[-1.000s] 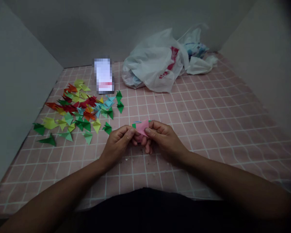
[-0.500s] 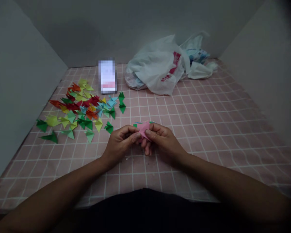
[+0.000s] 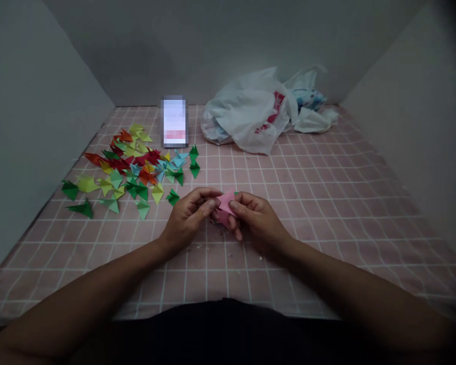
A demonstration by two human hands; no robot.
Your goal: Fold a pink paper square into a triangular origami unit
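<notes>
The pink paper (image 3: 228,201) is held up between the two hands, above the near half of the bench (image 3: 327,203). By the right hand (image 3: 264,218) it is pinched, the thumb pressed on its face and the fingers curled behind. The left hand (image 3: 188,218) is cupped at the other side, thumb and fingers bent close to the paper's edge; whether that edge is gripped firmly cannot be told. A green edge (image 3: 236,193) is seen just behind the top of the pink paper, and more pink is shown below, between the fingers, but how the layers are joined is hidden.

Most of the risk is judged to lie in the paper itself. A point could be creased or torn if it is pulled unevenly by the two hands, since it is thin and small against the fingers. A fold could be set askew where the lower layers are covered by the fingertips and little is seen of their edges, the more so in such dim light. If the right thumb were eased off too soon, the paper could be sprung open or dropped.

To the left, the folded papers (image 3: 117,165) are spread in a loose, overlapping group, some of which could be flattened or scattered if brushed by the left forearm (image 3: 114,268). The phone (image 3: 175,121) and the white bag (image 3: 247,114) are set farther back, well apart from the hands.
</notes>
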